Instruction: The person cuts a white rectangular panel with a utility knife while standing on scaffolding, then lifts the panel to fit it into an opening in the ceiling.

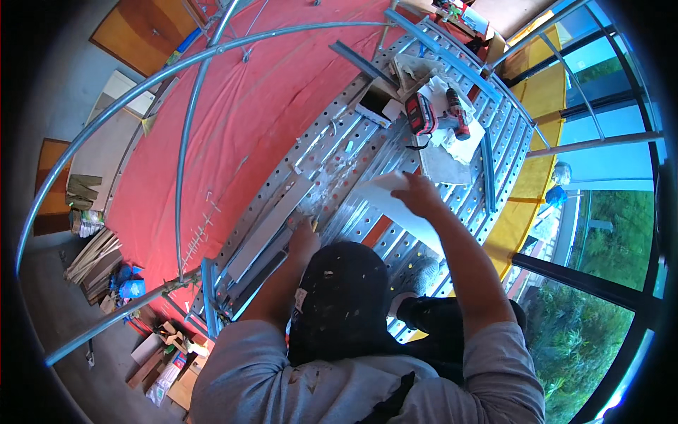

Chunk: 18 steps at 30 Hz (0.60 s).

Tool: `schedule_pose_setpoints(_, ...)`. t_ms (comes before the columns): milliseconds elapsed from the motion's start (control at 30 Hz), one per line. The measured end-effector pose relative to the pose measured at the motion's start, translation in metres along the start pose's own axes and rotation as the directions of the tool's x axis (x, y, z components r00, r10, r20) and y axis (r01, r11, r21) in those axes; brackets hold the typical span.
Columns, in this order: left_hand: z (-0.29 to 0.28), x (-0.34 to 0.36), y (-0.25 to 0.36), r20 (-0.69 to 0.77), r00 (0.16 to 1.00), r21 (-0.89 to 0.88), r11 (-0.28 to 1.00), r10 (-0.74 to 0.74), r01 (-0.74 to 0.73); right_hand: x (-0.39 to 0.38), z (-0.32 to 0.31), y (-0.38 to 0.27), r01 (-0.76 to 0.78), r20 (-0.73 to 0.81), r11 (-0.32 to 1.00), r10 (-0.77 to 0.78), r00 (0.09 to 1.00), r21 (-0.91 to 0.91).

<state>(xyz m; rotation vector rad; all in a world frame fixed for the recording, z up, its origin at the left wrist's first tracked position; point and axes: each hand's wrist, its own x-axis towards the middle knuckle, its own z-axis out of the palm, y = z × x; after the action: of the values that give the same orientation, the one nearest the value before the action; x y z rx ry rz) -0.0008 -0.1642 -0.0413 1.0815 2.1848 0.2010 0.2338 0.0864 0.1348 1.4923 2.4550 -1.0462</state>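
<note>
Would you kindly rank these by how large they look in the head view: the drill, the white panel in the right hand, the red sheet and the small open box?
1. Red sheet
2. White panel
3. Drill and small open box: too close in apparent size to rank surely.

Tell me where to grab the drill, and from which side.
Probably grip the drill by its handle, between battery and motor body, coming from above on the person's near side: it lies on its side, and that narrow middle looks uncovered.
</note>
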Motion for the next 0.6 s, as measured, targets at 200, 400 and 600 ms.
schedule_pose_setpoints(200, -0.002, 0.012, 0.021, -0.052, 0.999, 0.128, 0.992, -0.005, 0.011, -0.009, -0.076, 0.041, -0.016, -0.128, 0.977, 0.044, 0.991, 0.212)
schedule_pose_setpoints(400, -0.042, 0.038, 0.075, -0.072, 0.983, 0.239, 0.960, 0.167, -0.145, -0.013, -0.154, 0.035, -0.029, -0.156, 0.956, 0.077, 0.985, 0.293)
schedule_pose_setpoints(600, -0.165, 0.111, 0.182, -0.440, 0.815, 0.166, 0.926, 0.378, -0.339, 0.027, -0.206, 0.051, 0.112, -0.136, 0.928, -0.067, 0.988, 0.355)
